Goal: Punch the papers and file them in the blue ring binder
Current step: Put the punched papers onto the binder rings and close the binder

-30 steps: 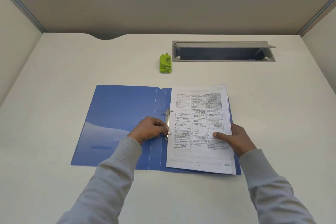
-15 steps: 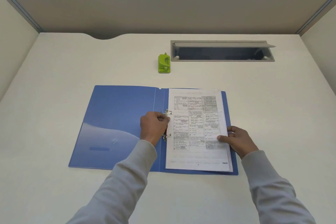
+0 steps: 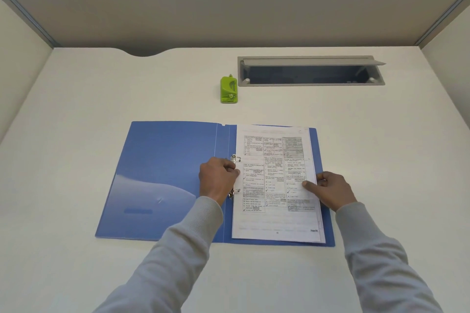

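Note:
The blue ring binder [image 3: 162,175] lies open and flat on the desk. A stack of printed papers [image 3: 276,185] rests on its right half, left edge at the metal ring mechanism [image 3: 235,178]. My left hand [image 3: 217,179] is closed over the mechanism, fingers at the rings. My right hand [image 3: 330,190] grips the right edge of the papers, thumb on top. The green hole punch [image 3: 229,90] stands behind the binder, apart from both hands.
A grey cable tray [image 3: 310,71] with its lid raised is set into the desk at the back right. Beige partition walls close off the back and both sides. A cable notch [image 3: 145,52] cuts the desk's rear edge.
The papers have been squared up against the rings from a tilted position. My left hand rose from the lower ring to cover the mechanism. My right hand slid to the papers' right edge.

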